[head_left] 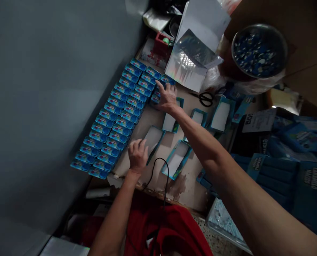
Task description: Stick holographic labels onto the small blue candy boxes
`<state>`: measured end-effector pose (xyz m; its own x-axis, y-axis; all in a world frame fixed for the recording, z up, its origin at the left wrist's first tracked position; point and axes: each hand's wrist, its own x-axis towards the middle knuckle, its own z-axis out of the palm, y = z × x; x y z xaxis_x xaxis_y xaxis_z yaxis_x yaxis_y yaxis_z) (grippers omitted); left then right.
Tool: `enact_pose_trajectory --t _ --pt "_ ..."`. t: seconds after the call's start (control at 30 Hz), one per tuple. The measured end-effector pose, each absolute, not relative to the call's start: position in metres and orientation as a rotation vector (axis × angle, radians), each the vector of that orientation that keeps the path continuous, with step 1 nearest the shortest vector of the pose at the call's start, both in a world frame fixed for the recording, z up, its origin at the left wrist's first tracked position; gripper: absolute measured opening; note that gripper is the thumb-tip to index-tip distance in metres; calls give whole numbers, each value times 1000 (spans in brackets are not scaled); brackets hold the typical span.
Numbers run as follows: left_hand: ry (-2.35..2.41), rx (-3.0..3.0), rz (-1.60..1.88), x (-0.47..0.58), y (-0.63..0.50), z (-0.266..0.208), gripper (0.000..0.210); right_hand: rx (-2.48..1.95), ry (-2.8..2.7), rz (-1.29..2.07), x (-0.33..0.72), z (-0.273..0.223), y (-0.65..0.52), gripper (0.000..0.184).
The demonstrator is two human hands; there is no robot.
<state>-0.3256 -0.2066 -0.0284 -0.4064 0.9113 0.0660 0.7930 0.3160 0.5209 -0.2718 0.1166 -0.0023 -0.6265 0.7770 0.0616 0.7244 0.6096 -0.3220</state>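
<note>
Reaching with the right hand (168, 97) over the far end of the blue labelled packs (123, 121), with fingers parted and curved; cannot tell of any grip beneath. Holding the left hand (137, 155) half-curled beside an open teal-edged box (153, 138), with nothing visible in its grasp. Ranked label-up on the table (191, 193) along the wall (46, 89), probably for easy counting and to leave room for open boxes.
</note>
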Motion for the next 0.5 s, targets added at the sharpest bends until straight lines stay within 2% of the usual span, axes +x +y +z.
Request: enact_pose_trajectory --t 0.1,0.2,0.27,0.37,0.5 --pt "2048 1793 680 -310 -161 -23 31 -1229 -2564 387 -233 31 97 90" --pt "1815 1979 571 -295 -105 -25 41 -1218 -2444 376 -186 49 88 90" --pt "1764 2011 468 -290 -75 -33 40 -1257 -2410 419 -161 45 91 88" --pt "1752 2006 405 -290 -55 -48 23 -1313 -2494 496 -144 26 99 87" --pt "1783 1962 455 -291 -61 -60 26 -1350 -2577 453 -150 7 104 94"
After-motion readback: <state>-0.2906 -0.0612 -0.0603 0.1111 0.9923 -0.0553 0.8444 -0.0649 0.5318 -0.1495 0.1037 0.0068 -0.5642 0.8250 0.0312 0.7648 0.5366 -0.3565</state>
